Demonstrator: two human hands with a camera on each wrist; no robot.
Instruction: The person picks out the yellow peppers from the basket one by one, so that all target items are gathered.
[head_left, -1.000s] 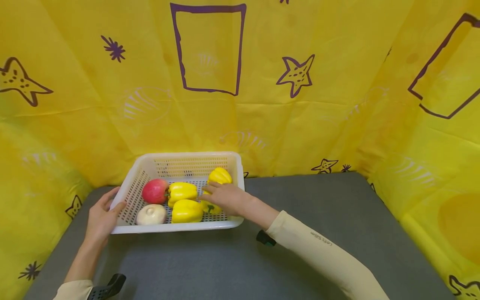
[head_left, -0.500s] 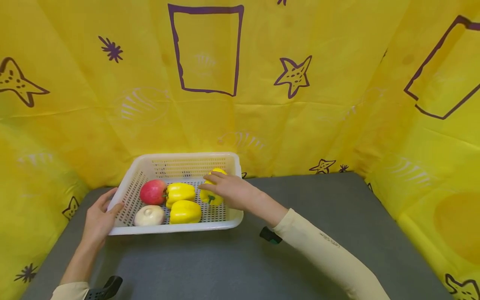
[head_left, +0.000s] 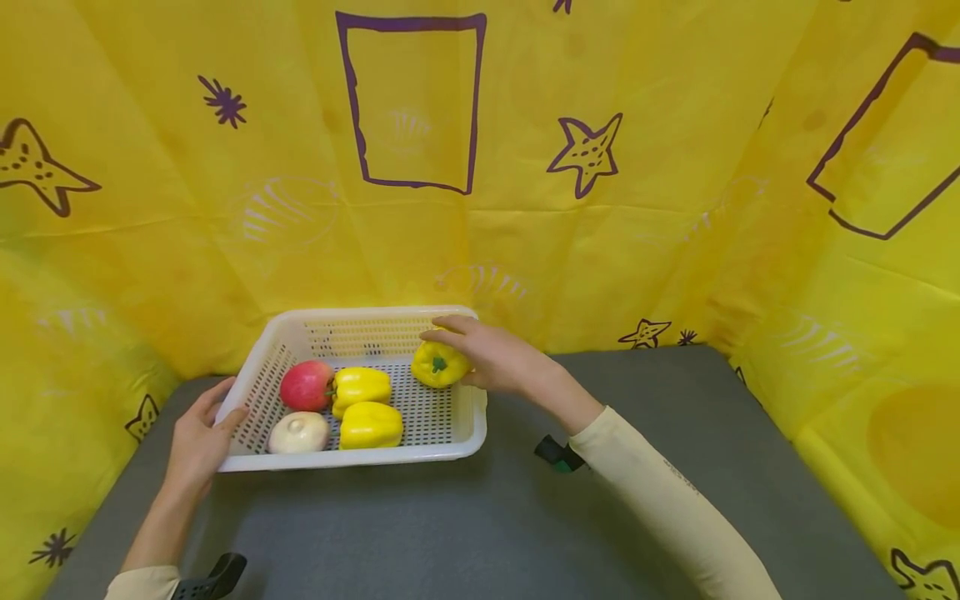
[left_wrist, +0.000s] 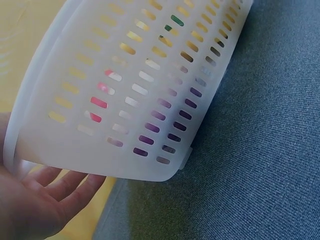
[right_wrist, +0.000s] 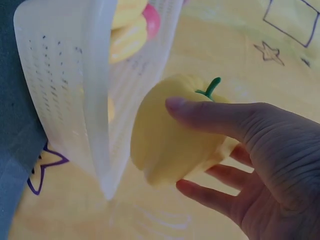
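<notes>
My right hand (head_left: pixel 498 357) holds a yellow bell pepper (head_left: pixel 438 365) with a green stem at the back right corner of a white perforated plastic basket (head_left: pixel 352 456). In the right wrist view the thumb lies across this bell pepper (right_wrist: pixel 172 130), fingertips are at its underside, and it is close to the basket's rim (right_wrist: pixel 97 100). On the other side, my left hand (head_left: pixel 198 437) grips the basket's left rim, thumb on top. In the left wrist view its fingers (left_wrist: pixel 75 192) reach under the basket's end wall (left_wrist: pixel 125 100).
Inside the basket lie a red apple-like fruit (head_left: pixel 306 385), a white onion (head_left: pixel 298 432) and two more yellow bell peppers (head_left: pixel 362 388). The basket stands on a dark grey table (head_left: pixel 420 533). A yellow patterned cloth (head_left: pixel 525 242) hangs behind and at both sides.
My right hand has drawn the bell pepper up and back from the basket's right part, toward its back right corner. The left hand keeps its grip on the rim.
</notes>
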